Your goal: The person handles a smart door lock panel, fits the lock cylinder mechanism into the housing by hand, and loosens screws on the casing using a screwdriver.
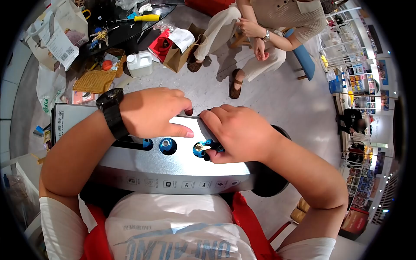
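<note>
A long silver box (143, 167) with printed icons along its near side lies across my lap. Its top has round cut-outs with blue metal fittings, one of them a blue fitting (167, 146) in the middle hole. My left hand (154, 113) wraps over the far edge, its thumb resting on the top face. My right hand (238, 132) also curls over that edge. Its thumb presses beside a blue fitting with a brass-coloured centre (200, 148) in the right hole. The right fingertips are partly hidden, as is whatever lies under that thumb.
Ahead, a person (277, 26) sits with hands together. A black table (117, 37) holds keys and a yellow-handled screwdriver (146, 18). On the floor are a white jug (139, 65), a paper bag (178, 58) and a cardboard box (115, 60). Shelves (346, 52) stand at right.
</note>
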`<state>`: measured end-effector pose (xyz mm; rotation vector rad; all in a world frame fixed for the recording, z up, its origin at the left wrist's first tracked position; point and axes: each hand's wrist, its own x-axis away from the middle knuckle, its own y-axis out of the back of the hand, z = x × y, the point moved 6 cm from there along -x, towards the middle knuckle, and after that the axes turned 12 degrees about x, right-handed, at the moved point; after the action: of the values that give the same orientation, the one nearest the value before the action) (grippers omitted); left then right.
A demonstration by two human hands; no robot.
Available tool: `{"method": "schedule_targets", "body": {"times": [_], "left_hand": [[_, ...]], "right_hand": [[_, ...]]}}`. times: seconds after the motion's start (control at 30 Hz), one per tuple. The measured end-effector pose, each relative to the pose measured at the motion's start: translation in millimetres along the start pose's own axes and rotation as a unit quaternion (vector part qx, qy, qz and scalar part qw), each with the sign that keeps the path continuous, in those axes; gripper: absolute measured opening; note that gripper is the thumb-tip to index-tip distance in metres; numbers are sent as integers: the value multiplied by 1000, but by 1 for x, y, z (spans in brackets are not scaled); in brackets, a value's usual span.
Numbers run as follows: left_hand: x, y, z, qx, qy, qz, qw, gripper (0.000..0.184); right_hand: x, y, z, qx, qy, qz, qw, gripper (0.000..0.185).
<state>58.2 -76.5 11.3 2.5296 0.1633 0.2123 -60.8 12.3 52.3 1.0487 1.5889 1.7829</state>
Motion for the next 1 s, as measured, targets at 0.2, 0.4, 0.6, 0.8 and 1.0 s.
{"method": "schedule_targets", "body": {"times": [0.2, 0.4, 0.6, 0.8, 1.0], "left_hand": [[0, 0, 0, -17, -1, 5, 1000, 47], [0, 0, -1, -10, 0, 7, 1000, 46], [-1, 1, -5, 4, 4, 21, 1000, 43], [-5, 2, -3, 56, 6, 47, 997, 49], [-10, 4, -13, 59, 109, 86, 989, 49]], "right_hand": [[-1, 1, -6, -33, -9, -11, 999, 61], [1, -5, -20, -98, -25, 11, 995, 61], [2, -12, -29, -172, -31, 98, 980, 60], [-3, -26, -39, -244, -56, 217, 944, 68], [-7, -48, -43, -350, -48, 327, 876, 72]]}}
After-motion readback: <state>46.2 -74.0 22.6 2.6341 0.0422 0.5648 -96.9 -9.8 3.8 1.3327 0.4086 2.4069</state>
